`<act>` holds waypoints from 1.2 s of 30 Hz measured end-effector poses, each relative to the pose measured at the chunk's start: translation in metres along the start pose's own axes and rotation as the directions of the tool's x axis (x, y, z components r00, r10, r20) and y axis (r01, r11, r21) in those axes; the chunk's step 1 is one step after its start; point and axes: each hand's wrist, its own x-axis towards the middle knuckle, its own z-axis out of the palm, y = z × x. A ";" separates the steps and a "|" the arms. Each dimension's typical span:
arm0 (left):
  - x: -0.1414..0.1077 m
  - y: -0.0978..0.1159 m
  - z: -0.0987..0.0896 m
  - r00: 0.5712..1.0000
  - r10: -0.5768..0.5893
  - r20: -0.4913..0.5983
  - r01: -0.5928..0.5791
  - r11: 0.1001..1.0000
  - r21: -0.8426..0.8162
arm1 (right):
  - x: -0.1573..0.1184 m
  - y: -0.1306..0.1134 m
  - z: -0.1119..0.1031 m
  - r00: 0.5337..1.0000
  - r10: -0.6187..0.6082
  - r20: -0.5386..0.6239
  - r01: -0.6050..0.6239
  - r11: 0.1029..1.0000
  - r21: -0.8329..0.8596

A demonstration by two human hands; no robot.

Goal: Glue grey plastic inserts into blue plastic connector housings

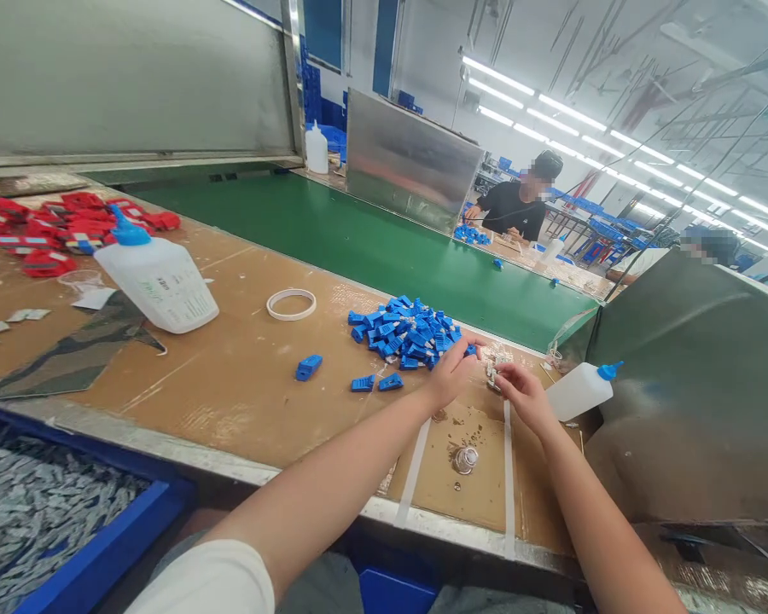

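Observation:
My left hand (454, 371) is at the right edge of a pile of small blue plastic parts (413, 333), its fingers closed near a blue piece at their tips. My right hand (521, 394) pinches at some small pale pieces (491, 373) on the table, just right of my left hand; whether it grips one is too small to tell. Three loose blue parts (362, 384) lie left of my left hand. Below my hands, a small clear dish (466, 460) sits among brown droplets between two white tape strips (509, 477).
A white bottle (579, 392) lies beside my right hand. Further left are a tape ring (291, 304), a larger bottle (166, 281) and red parts (51, 226). A green belt (333, 239) runs behind; metal panels (697, 384) flank the table. A person (515, 205) sits beyond.

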 end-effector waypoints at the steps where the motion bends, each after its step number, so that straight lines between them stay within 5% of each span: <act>1: -0.001 -0.001 0.002 0.999 0.039 0.025 -0.040 0.998 0.053 | -0.012 0.001 -0.001 1.000 0.012 0.006 -0.012 0.999 0.048; 8: -0.002 -0.013 0.007 0.967 0.130 0.219 -0.180 0.957 0.229 | -0.052 0.005 0.001 0.997 0.077 0.023 -0.081 0.928 0.363; 13: 0.000 -0.020 0.007 0.947 0.179 0.267 -0.251 0.931 0.267 | -0.051 0.005 0.002 0.997 -0.043 0.070 0.002 0.864 0.504; 18: 0.000 -0.020 0.008 0.945 0.133 0.299 -0.227 0.924 0.307 | -0.055 0.006 0.004 0.961 0.075 0.267 -0.239 0.713 0.659; 28: -0.002 -0.018 0.009 0.951 0.060 0.302 -0.148 0.949 0.277 | -0.066 -0.019 0.013 0.893 0.095 0.439 -0.304 0.848 0.435; 36: -0.003 -0.018 0.011 0.944 0.058 0.324 -0.163 0.938 0.305 | -0.072 -0.029 0.026 0.968 0.028 0.250 -0.059 0.991 0.116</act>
